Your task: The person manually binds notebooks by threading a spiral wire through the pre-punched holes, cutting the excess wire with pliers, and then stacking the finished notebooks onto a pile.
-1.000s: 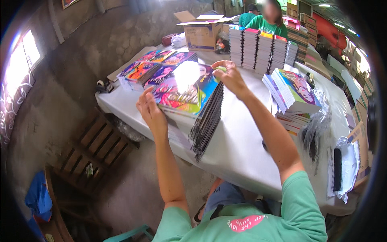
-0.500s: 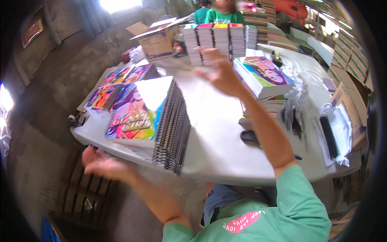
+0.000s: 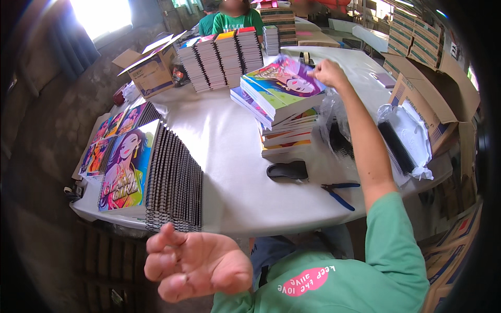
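Bright window (image 3: pixel 102 16), blue curtain (image 3: pixel 70 47), 2 people (image 3: pixel 237 22) in green, stacked brown cartons (image 3: pixel 404 39)

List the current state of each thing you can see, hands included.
Left hand: raised, empty, fingers loosely curled
Right hand: closed at a corner of the top cover, apparently pinching it
Top cover: apparently partly lifted
Middle book stack: uneven, no coils visible
Near-left notebook stack: coil-bound, closed
Pliers: handles spread
Rear-left cardboard box: flaps open
Right-hand cardboard box: flaps open
White wrapping: opened

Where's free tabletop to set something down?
Best: white tabletop between the left spiral-bound stack, the middle pile of books and the black object; it runs back toward the tall notebook stacks. Crowded: the right, with plastic bag, pliers and black coils.
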`<state>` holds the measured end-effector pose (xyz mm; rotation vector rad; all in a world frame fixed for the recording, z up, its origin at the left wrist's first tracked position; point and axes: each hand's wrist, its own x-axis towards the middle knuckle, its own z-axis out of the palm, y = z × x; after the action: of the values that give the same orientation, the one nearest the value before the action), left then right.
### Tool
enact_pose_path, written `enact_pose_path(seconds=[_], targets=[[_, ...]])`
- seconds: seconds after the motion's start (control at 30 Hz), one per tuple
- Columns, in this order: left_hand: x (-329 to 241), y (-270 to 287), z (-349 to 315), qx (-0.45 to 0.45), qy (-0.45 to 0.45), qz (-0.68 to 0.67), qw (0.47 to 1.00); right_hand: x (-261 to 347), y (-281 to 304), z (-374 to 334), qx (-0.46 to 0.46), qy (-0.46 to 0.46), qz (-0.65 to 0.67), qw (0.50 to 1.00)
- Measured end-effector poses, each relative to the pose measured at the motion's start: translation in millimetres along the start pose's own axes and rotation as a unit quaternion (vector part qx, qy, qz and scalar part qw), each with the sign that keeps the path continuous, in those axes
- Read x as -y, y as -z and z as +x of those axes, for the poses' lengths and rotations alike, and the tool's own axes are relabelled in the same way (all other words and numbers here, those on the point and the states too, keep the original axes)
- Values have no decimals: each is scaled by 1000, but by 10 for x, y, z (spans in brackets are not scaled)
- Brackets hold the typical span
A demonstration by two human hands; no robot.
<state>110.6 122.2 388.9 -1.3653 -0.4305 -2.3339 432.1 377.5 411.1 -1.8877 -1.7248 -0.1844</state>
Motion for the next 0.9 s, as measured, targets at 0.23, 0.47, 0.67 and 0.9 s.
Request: enact_pose_path(seconds=[0.23, 0.47, 0.67, 0.9], targets=[[-190, -248, -131, 279, 0, 97, 955, 902, 1078, -1216, -184, 323, 199, 907], [-163, -240, -1016, 594, 62, 199, 777, 339, 146, -2477, 35, 386, 175, 905], [84, -139, -1220, 597, 33, 93, 796, -992, 567, -2080, -99, -44, 486, 867], [71, -153, -1159, 614, 47, 106, 781, -1952, -966, -1558, -59, -168, 72, 981]])
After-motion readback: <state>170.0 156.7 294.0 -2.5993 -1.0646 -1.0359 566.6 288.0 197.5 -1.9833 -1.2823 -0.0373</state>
